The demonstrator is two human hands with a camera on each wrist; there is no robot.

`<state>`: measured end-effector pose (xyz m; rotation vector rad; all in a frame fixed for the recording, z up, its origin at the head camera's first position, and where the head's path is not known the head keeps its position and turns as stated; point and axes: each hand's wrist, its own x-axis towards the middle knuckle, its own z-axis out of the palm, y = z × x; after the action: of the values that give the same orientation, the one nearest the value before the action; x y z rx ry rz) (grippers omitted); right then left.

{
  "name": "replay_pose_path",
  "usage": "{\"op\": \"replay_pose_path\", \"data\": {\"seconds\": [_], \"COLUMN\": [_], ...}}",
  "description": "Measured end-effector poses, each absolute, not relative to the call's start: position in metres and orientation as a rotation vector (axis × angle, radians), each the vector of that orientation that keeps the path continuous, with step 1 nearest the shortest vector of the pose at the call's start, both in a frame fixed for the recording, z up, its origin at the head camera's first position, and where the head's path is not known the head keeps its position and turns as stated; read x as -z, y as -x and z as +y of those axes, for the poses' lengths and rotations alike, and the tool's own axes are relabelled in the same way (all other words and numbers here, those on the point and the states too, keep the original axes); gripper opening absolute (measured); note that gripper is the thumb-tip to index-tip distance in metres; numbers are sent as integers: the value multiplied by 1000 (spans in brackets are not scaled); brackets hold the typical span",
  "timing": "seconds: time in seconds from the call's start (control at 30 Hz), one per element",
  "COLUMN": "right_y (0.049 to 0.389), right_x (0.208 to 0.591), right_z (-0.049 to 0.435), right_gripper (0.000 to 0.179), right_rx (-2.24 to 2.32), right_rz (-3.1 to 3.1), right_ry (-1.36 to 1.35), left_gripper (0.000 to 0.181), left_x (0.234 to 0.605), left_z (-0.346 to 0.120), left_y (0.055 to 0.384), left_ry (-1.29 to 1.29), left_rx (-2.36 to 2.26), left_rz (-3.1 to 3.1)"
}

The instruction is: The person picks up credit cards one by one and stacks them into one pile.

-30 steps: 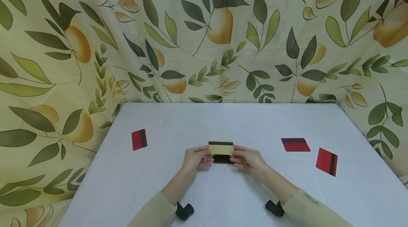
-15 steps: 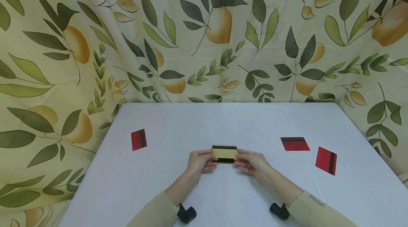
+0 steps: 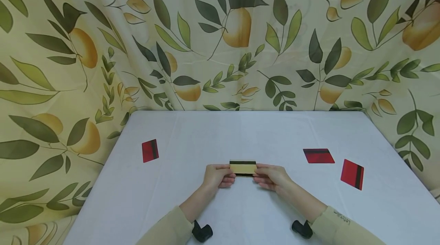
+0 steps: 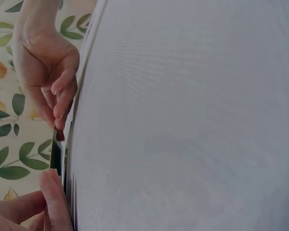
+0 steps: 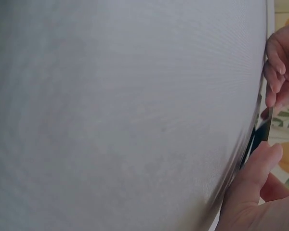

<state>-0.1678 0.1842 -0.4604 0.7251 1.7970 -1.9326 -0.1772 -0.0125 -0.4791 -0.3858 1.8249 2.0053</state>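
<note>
A gold card [image 3: 242, 167] with a black stripe along its far edge is held level at the middle of the table. My left hand [image 3: 219, 175] pinches its left end and my right hand [image 3: 272, 175] pinches its right end, thumbs toward me. Just below its near edge shows a thin strip of a second black-striped card [image 3: 244, 175], mostly hidden by the first. In the left wrist view the card edge [image 4: 56, 159] runs between the fingertips of both hands. From the right wrist, the dark card edge [image 5: 263, 132] appears close over the tabletop.
One red card [image 3: 150, 151] with a dark stripe lies on the left of the white table [image 3: 192, 132]. Two more, a red card [image 3: 319, 156] and another red card [image 3: 352, 174], lie on the right. A leaf-and-fruit patterned curtain [image 3: 213, 73] hangs behind the table.
Both hands have shifted slightly right and toward me, bringing the gold card down over the second card, so less of that card's black stripe shows. The red cards have stayed put.
</note>
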Motion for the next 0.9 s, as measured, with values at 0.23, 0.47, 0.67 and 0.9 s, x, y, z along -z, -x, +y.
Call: {"op": "replay_pose_path", "data": {"seconds": [0.23,0.47,0.67,0.9], "right_y": [167,167,167,167], "right_x": [462,463,464,465], "right_z": [184,184,184,184], "right_gripper": [42,42,42,40], "right_rx": [1906,1868,1844,1807], "right_rz": [1827,1868,1916,1981], "right_ry": [-719,-730,-708,-687], "left_gripper": [25,24,25,24], "left_x": [485,487,488,489], "left_z": [-12,-10,-10,-10], "left_y": [178,179,179,179], "left_ry": [395,369,356,339], "left_rx": [-1989,-1972,-1971,-1972], "left_rz": [1859,1913,1927,1969]}}
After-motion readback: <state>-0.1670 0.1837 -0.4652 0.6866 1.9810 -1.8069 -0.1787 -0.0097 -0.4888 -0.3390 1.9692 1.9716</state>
